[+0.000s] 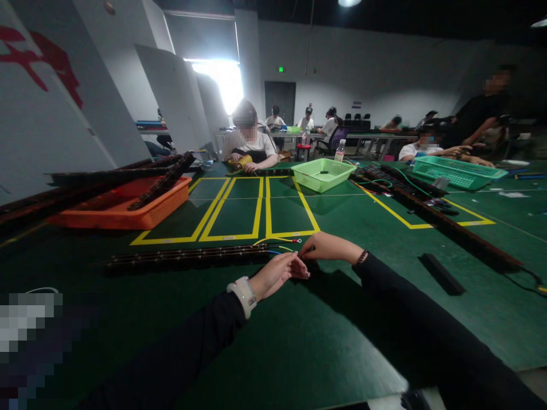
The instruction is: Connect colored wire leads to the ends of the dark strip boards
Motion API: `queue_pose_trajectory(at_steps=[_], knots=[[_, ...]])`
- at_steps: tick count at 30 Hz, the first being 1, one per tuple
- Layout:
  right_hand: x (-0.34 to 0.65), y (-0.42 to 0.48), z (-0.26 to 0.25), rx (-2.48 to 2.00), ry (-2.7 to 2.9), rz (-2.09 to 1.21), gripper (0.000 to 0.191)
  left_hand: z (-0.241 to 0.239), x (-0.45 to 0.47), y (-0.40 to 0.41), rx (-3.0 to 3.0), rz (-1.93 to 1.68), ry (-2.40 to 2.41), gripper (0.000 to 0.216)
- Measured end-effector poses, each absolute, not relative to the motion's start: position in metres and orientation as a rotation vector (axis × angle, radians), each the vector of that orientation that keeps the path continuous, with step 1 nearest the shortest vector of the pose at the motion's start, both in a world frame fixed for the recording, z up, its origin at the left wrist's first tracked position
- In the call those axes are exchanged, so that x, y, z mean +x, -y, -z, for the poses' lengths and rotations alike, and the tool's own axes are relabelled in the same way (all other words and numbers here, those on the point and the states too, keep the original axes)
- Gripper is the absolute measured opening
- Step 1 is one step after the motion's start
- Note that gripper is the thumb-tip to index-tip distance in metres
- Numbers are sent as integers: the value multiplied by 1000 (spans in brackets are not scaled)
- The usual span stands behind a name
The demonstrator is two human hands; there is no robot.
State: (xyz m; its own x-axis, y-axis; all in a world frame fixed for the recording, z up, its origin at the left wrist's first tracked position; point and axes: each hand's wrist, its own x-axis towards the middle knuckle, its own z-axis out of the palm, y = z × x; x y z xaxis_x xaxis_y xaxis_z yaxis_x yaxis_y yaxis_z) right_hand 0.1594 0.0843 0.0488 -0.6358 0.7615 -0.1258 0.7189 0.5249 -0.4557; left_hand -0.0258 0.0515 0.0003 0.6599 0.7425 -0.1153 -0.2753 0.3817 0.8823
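Head view: long, flat, dark strip (188, 257) lying lengthwise on the matte green mat (299, 341), thin yellow, red and blue wires (282, 241) curling off its right end, just beside both hands. Left hand (277, 275) with fingertips pressed together in a pinch, the thing pinched too small to make out. Right hand (327, 247) arched over the wire ends, touching the left; grip hidden beneath its back. Ribbed orange basket (123, 208) far left, meshed green basket (322, 172) beyond yellow tape (262, 206).

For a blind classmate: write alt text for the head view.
The left hand and right hand meet at the coloured wires ending a dark strip on a green table. An orange basket and a green basket lie beyond.
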Motion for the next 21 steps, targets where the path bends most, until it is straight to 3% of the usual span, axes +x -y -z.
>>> queue_pose_trajectory(at_steps=[7, 13, 21], knots=[[159, -103, -17, -1293, 2213, -464, 29, 4, -24, -53, 1001, -695, -554, 32], [153, -104, 10, -1222, 2300, -368, 44, 3, -24, -52, 995, -699, -557, 31], [150, -108, 16, -1269, 2359, -318, 42, 2, -21, -51, 1002, -714, -571, 29]])
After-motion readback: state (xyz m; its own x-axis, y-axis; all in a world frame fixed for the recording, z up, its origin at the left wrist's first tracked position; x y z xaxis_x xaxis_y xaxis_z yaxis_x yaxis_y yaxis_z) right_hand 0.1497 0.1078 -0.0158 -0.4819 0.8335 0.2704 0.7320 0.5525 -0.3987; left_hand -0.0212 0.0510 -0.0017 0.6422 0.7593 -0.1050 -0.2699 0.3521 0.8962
